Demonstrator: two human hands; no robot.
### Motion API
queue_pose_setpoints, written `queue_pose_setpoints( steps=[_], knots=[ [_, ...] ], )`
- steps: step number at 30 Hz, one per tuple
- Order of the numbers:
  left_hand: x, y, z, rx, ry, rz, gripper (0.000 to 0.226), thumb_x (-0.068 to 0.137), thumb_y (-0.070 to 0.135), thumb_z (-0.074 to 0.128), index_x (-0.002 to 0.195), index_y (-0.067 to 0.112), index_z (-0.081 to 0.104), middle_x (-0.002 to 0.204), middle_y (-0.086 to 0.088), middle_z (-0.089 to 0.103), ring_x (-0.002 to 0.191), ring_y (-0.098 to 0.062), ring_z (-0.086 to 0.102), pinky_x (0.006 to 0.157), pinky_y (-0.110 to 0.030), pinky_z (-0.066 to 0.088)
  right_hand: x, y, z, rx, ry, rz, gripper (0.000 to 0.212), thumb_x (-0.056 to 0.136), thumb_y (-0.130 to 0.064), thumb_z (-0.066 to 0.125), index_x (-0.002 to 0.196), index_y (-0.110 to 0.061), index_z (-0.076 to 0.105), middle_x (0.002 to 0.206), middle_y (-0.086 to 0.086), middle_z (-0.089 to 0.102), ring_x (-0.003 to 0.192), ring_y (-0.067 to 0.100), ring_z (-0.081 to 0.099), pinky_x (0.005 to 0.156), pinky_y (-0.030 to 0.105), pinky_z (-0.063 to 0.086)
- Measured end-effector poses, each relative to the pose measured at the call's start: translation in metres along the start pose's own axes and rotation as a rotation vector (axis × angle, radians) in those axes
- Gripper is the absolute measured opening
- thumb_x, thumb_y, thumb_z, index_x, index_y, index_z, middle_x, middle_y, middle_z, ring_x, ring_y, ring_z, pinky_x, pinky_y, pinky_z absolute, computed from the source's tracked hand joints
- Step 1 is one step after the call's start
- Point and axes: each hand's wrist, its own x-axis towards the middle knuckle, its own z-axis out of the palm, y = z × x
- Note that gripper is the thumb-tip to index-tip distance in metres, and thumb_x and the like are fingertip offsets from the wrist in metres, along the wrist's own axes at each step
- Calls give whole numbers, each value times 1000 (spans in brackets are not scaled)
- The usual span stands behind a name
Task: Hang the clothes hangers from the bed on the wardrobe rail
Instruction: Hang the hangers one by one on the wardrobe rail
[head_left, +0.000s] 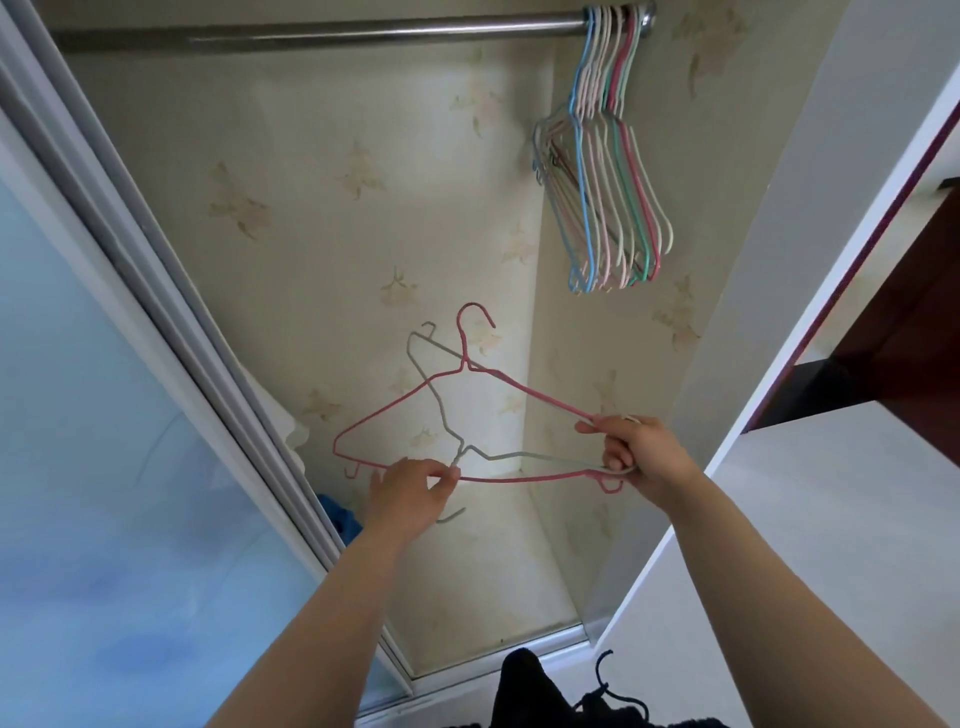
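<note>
Head view: right hand (641, 454) grips the ends of a pink wire hanger (415, 410) and a grey wire hanger (441, 410); left hand (410, 491) pinches the grey one's frame, seemingly untangling them. Steel wardrobe rail (311, 34) at 12 o'clock, so next it's lift and hook.

pink hanger (400, 410) + grey hanger (441, 410): tangled, held mid-air | hung hangers (605, 171): bunched at rail (311, 32) right end

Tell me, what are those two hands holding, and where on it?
Right hand grips the shoulder ends of the pink hanger and grey hanger together; left hand pinches the grey hanger's neck.
</note>
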Motion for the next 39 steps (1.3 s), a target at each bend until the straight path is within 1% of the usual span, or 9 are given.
queue_pose_setpoints(
  steps=[3,8,12,15,20,23,27,32,39],
  knots=[
    [-6,0,-1,121,47,142,35,87,63,47,106,37,61,100,14,59,99,-7,45,112,-44,24,-2,3,-10,126,15,92,25,95,-10,48,99,8,64,42,-4,23,35,10,31,38,20,40],
    [-18,7,-7,39,163,269,20,93,41,55,103,29,67,87,15,60,91,-12,50,85,-30,46,2,13,-25,348,81,209,12,89,-7,52,96,-6,62,44,-4,27,40,10,35,52,31,55],
    [-19,2,-6,-200,48,152,5,84,42,66,80,41,68,83,19,66,85,-8,59,81,-29,51,4,18,-27,524,35,169,14,94,-17,48,97,-7,57,62,3,64,62,16,66,64,28,57],
    [-23,10,-11,-457,-49,93,3,84,25,71,83,26,73,85,7,71,79,-7,63,76,-23,49,8,17,-26,457,-28,111,32,95,-42,50,91,-11,54,104,10,72,102,21,66,87,35,51],
    [-25,9,-25,-545,-153,3,19,86,23,69,74,10,67,61,1,61,63,-12,54,69,-26,44,4,9,-22,191,-212,-71,81,59,-70,72,102,-2,60,123,3,66,114,16,63,89,36,50],
    [-27,7,-27,-547,-159,-36,29,84,37,70,73,13,58,66,-5,44,65,-14,41,64,-27,34,-4,-3,-17,148,-217,-172,90,58,-70,73,109,3,60,116,6,69,108,17,66,86,31,55],
    [-29,17,-31,-596,-55,-5,39,86,36,68,69,11,44,67,-7,32,63,-15,31,58,-27,24,-11,-17,-6,-98,9,-301,41,91,-43,55,92,-3,65,78,5,75,75,19,73,64,25,54],
    [-27,26,-32,-616,70,-7,44,86,35,68,65,13,36,59,0,27,56,-14,25,54,-26,24,-10,-23,-8,-433,168,-347,45,97,-39,49,84,1,65,43,5,61,34,14,50,44,20,43],
    [-26,25,-27,-616,128,2,48,86,36,68,60,16,32,58,-1,27,59,-18,27,59,-30,24,-11,-29,-13,-341,-3,-266,32,94,-32,57,83,-2,60,70,9,74,63,19,72,58,27,52]
  ],
)
